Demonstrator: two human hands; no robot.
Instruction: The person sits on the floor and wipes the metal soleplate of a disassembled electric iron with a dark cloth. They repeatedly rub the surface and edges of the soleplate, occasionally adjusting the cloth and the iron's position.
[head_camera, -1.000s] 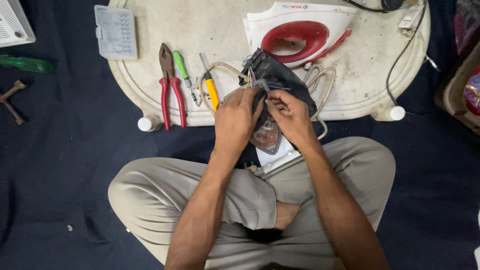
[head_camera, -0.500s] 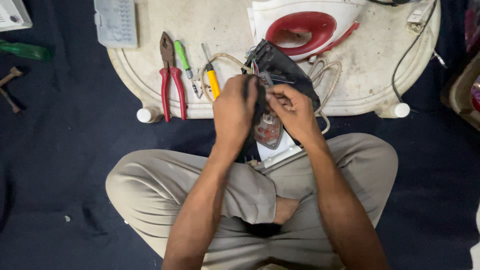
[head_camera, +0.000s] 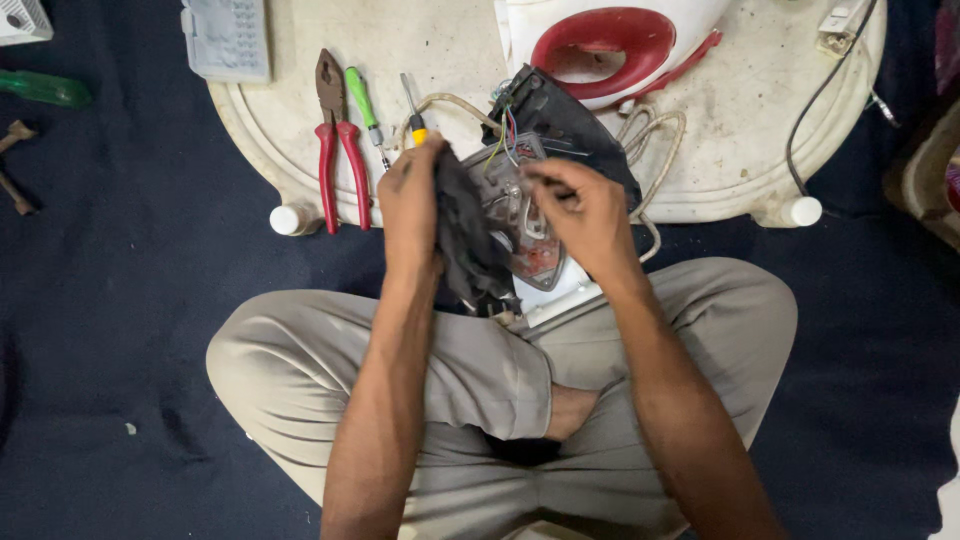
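I sit cross-legged with an opened clothes iron base (head_camera: 535, 250) over my lap, its wiring and metal parts exposed. My left hand (head_camera: 412, 195) grips a dark, grimy cover piece (head_camera: 465, 245) lifted off the iron's left side. My right hand (head_camera: 580, 215) pinches a small part on the iron's inner plate, fingers closed. A black housing piece (head_camera: 565, 125) with coloured wires lies just beyond my hands. The red and white iron shell (head_camera: 610, 40) rests on the white board (head_camera: 750, 150).
Red-handled pliers (head_camera: 335, 140), a green screwdriver (head_camera: 362, 105) and a yellow-handled screwdriver (head_camera: 415, 110) lie on the board's left part. A grey parts box (head_camera: 225, 40) sits at its far left. A beige cord (head_camera: 655, 150) loops to the right. Dark blue cloth (head_camera: 150, 300) covers the floor.
My left hand has peeled the dark cover away to the left, exposing the iron's inner plate. My right hand moved onto the plate. The view shifted closer and down.
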